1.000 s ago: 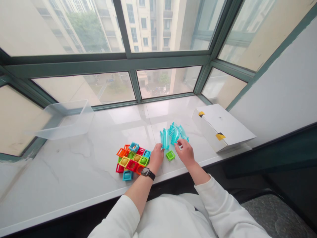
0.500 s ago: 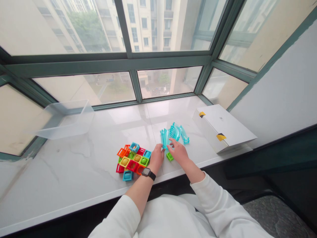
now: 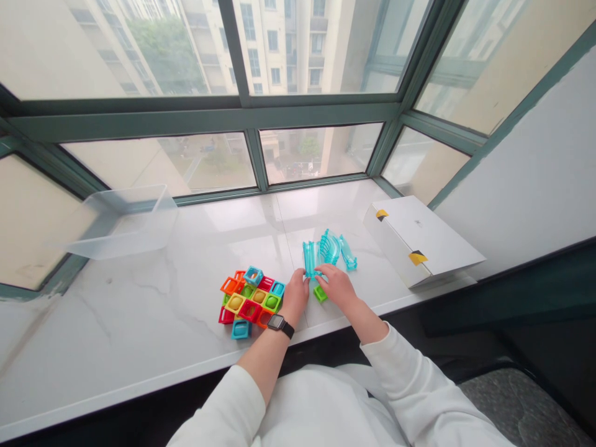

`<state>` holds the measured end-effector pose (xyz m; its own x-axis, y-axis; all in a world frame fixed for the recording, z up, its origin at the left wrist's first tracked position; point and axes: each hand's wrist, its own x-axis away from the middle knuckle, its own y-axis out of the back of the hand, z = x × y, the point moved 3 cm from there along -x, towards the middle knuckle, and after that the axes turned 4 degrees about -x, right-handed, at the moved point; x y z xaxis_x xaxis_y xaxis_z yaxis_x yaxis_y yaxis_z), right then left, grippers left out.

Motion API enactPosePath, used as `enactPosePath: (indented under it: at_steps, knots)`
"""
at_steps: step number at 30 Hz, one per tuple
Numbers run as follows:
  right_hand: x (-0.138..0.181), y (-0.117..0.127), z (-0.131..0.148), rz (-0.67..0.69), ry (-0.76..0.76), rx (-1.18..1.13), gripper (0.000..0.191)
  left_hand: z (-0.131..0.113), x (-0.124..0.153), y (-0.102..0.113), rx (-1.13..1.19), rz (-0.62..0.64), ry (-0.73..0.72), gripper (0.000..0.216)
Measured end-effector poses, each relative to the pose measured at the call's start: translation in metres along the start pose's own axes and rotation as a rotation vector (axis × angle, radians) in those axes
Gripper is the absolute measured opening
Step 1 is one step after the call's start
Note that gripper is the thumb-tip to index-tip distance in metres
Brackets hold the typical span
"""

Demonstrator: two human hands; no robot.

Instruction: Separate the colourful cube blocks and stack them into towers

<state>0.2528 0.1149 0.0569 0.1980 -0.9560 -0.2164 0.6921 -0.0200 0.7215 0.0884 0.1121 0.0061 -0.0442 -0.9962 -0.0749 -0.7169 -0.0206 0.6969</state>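
Straight, translucent turquoise track pieces (image 3: 309,256) lie side by side, near ends toward me. My left hand (image 3: 295,297), a dark watch on its wrist, is closed with its fingertips at the near left end of these pieces. Opposite it, my right hand (image 3: 339,287) has thumb and fingers closed on the near right end. Curved turquoise track pieces (image 3: 329,247) and a separate turquoise piece (image 3: 347,253) lie just beyond. A green block (image 3: 320,293) rests between my hands, partly beneath the right one. The exact finger contact is small and partly hidden.
Left of my left wrist sits a heap of colourful hollow blocks (image 3: 250,303). A clear plastic bin (image 3: 125,233) stands at the far left by the window. A white box (image 3: 421,239) with yellow-and-black tabs is at the right. The marble-patterned sill (image 3: 153,316) has a front edge close to me.
My right hand's raised fingers have come down and closed in on the straight track pieces. The left hand stays almost in place. The blocks have not moved.
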Motion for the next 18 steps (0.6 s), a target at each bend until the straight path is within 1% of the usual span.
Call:
enactPosePath:
  at_steps: [7, 18]
  knots:
    - [-0.0005, 0.005, -0.0014, -0.019, 0.039, -0.061, 0.027, -0.0019, -0.0022, 0.0001, 0.01, 0.0, 0.002, 0.025]
    - [-0.0002, 0.0032, -0.0067, -0.031, 0.031, -0.102, 0.026, -0.0021, -0.0019, -0.0009, 0.018, -0.003, 0.01, 0.026]
